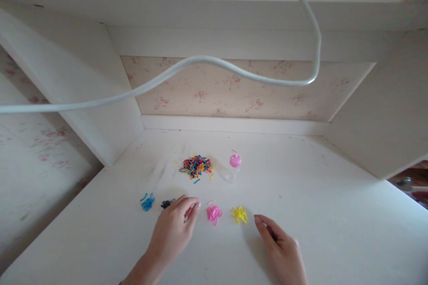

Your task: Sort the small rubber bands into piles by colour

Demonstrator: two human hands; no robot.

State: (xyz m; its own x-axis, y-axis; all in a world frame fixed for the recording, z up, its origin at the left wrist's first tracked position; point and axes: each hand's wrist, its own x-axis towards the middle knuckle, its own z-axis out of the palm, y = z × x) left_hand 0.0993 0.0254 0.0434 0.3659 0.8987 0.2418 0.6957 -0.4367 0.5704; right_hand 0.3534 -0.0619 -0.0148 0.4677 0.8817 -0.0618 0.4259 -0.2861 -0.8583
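Note:
My left hand [175, 222] is closed, thumb against fingers, just right of a small pile of black rubber bands [167, 203] that it partly covers. Some reddish bits show in the curl of its fingers; whether they are held or lie beneath is unclear. My right hand [282, 247] is pinched shut to the right of the yellow rubber bands [239, 215]. A dark spot shows inside its curled fingers, too small to name. Between the hands lie pink rubber bands [214, 213]. Blue rubber bands [147, 202] sit at the far left of this row.
Behind the row is a larger heap of mixed-colour rubber bands [196, 167]. To its right is a clear little bottle [230, 177] with a pink top [235, 159]. A white cable [207, 59] crosses the view above the white desk [317, 213], which has side panels.

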